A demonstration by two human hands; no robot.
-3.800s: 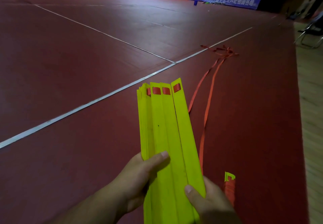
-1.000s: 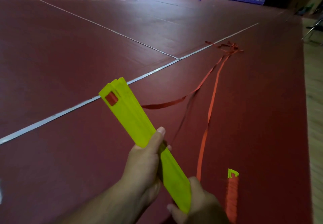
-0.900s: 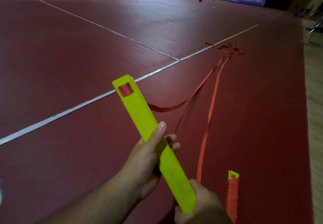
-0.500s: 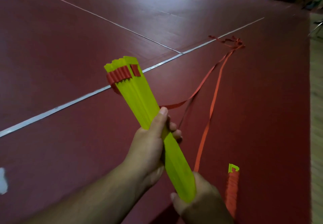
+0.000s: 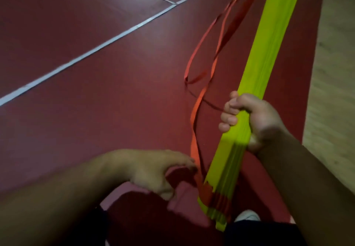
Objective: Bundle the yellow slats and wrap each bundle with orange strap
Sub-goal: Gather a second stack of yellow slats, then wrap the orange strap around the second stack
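A bundle of yellow slats [image 5: 269,49] slants from the top right down to the bottom centre. Red-orange shows through the slots at its lower end [image 5: 215,199]. My right hand [image 5: 251,119] grips the bundle around its middle, fingers curled over the left edge. The orange strap [image 5: 194,122] hangs in loose loops left of the bundle and runs down to that slotted end. My left hand [image 5: 153,169] is low at the centre, thumb spread, its fairly straight fingertips touching the strap just above the slots.
The floor is dark red [image 5: 96,111], crossed by a white line [image 5: 96,48]. Pale wooden floor [image 5: 338,73] borders it on the right. A white shoe tip [image 5: 247,215] and dark trouser legs fill the bottom edge under the bundle.
The bundle has swung from leaning left to leaning up and right, and its slotted end now points down. My left hand let go of it and dropped to the strap. The view tilted down.
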